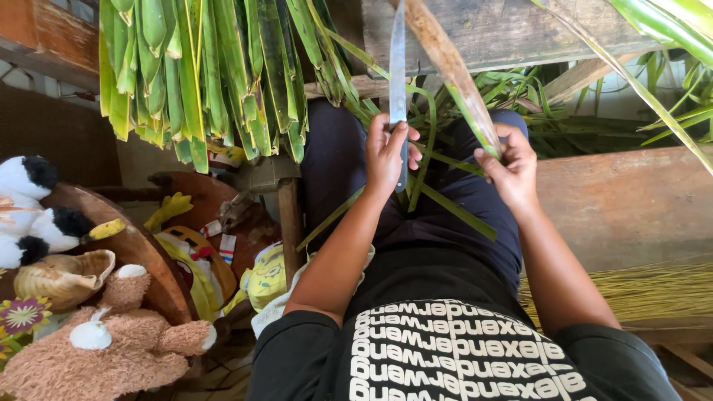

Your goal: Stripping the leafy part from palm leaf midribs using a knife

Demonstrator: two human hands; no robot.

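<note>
My left hand (388, 154) grips a long knife (397, 67) whose flat steel blade points up and away from me. My right hand (511, 165) holds a brownish-green palm leaf stalk (451, 70) that slants up to the left beside the blade. Thin green leaf strips (453, 210) lie across my dark trousers (334, 163), under both hands. I sit with my knees apart, wearing a black shirt with white print.
A bundle of cut green palm leaves (200, 74) hangs at upper left. Stuffed toys (104, 349) and a shell sit on a round wooden stand (148, 260) at left. A wooden bench (631, 200) and pale straw-like midribs (631, 289) lie at right.
</note>
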